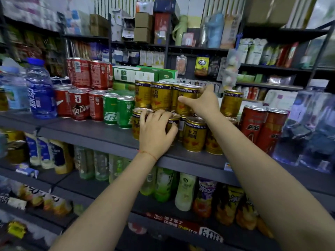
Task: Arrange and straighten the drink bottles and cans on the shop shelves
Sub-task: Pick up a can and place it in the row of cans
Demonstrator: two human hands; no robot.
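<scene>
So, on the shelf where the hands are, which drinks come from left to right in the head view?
Blue bottle → red cans → green cans → gold cans, with left hand and right hand on them → tall red cans.

Both hands forward — left [155, 132] curled, right [203, 102] spread.

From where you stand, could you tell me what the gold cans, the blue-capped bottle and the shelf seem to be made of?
The short gold cans: probably metal, given the glossy printed walls and silvery rimmed tops. The tall blue-capped bottle: clear plastic by its look, since blue liquid shows through ribbed walls. The dark grey shelf: a matt, flat board, likely painted metal, though that is uncertain.
</scene>
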